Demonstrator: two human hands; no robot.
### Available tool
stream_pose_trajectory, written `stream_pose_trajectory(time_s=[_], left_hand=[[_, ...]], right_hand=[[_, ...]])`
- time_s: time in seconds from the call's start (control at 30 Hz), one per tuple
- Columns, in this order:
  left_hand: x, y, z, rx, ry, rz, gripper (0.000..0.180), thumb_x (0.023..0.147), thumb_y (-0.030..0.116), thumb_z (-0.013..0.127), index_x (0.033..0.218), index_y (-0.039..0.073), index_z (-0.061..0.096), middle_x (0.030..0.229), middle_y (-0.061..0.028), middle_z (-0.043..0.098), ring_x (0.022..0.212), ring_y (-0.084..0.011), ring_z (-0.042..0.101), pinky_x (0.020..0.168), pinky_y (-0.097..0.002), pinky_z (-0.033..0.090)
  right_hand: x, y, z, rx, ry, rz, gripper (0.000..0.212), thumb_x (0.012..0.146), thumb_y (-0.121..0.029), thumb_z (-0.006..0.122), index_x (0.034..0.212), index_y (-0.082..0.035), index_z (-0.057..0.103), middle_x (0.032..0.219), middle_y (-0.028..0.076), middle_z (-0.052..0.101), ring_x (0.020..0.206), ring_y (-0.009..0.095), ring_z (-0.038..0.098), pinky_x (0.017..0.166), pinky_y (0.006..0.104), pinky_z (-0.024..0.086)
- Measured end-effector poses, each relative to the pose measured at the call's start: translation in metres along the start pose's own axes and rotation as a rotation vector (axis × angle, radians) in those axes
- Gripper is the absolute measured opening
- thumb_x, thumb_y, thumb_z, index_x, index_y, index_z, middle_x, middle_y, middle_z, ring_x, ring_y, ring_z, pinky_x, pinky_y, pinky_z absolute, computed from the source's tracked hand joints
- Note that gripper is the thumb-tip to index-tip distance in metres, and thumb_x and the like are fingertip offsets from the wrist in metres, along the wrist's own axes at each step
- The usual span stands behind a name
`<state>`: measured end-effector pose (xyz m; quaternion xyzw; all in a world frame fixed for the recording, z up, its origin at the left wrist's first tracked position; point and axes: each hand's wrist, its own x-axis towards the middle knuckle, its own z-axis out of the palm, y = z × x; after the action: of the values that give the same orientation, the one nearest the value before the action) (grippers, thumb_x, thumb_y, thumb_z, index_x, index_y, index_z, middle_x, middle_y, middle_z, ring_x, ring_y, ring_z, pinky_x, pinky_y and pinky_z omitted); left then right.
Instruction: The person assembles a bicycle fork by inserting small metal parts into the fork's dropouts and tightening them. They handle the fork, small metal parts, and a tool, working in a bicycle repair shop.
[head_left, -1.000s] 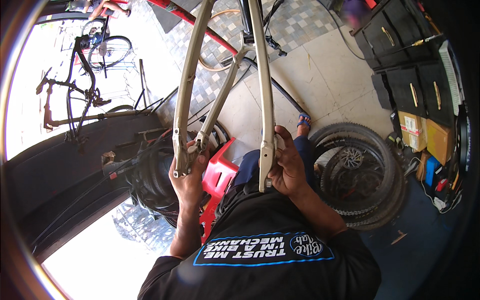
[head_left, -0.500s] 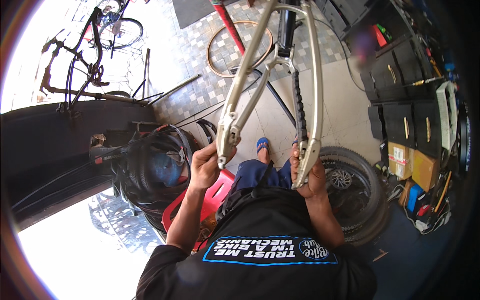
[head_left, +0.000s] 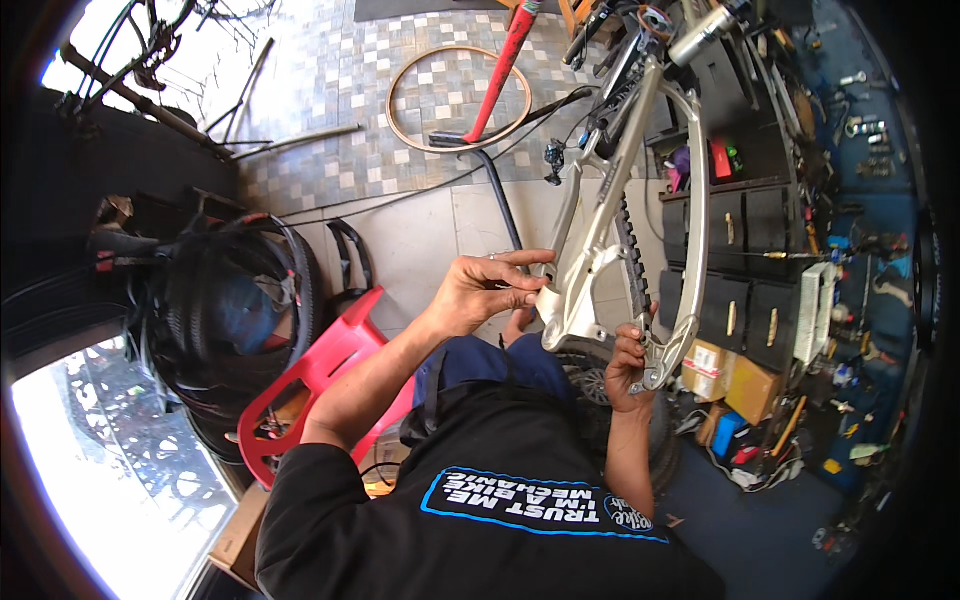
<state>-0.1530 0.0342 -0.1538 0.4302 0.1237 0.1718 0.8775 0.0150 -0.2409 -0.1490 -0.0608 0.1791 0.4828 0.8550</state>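
"Lettering (head_left: 530, 495) on your black T-shirt (head_left: 400, 560): how does it look?"

"White block capitals, upside down to me, inside a bright blue outline, with a script badge at one corner. Over to my right, a cardboard box (head_left: 700, 355) wears a white label (head_left: 707, 385) too small for me to make out."

"And the bicycle frame (head_left: 620, 175)?"

"Pale champagne metal with a soft shine, slim stays parting toward two rear ends, a ribbed black guard (head_left: 632, 250) running down to the right one. I've got it slanting in front of me, right of my middle, above the tiled floor (head_left: 420, 225)."

"Your grip?"

"My left hand (head_left: 480, 295) pinches one end between thumb and fingers; my right hand (head_left: 627, 370) is curled around the other. They're apart, both on the metal."

"Any change from half a second ago?"

"The frame has swung rightward and tipped. My left hand cupped its end then. More of the red plastic chair (head_left: 345, 335) shows now, and more tools (head_left: 866, 128) at far right."
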Motion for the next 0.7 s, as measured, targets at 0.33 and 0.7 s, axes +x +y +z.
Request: stream_pose_trajectory(time_s=[0.33,0.7], left_hand=[[0.008,0.004,-0.010,0.023,-0.114,0.033,0.019,0.088,-0.002,0.077,0.107,0.002,0.079,0.139,-0.0206,0.063,0.115,-0.0216,0.069,0.095,-0.0316,0.058],[0.014,0.020,-0.013,0.160,-0.149,0.055,0.024,0.084,-0.006,0.078,0.106,0.004,0.080,0.136,-0.0192,0.066,0.099,-0.0145,0.069,0.084,-0.0298,0.056]], right_hand=[[0.000,0.012,0.014,0.064,0.038,-0.034,0.048,0.108,-0.006,0.044,0.152,-0.022,0.052,0.107,0.016,0.048,0.084,0.019,0.056,0.071,0.0250,0.053],[0.001,0.011,0.014,0.071,0.027,0.055,0.045,0.104,-0.012,0.053,0.148,-0.019,0.057,0.122,0.016,0.061,0.096,0.024,0.066,0.085,0.0347,0.060]])
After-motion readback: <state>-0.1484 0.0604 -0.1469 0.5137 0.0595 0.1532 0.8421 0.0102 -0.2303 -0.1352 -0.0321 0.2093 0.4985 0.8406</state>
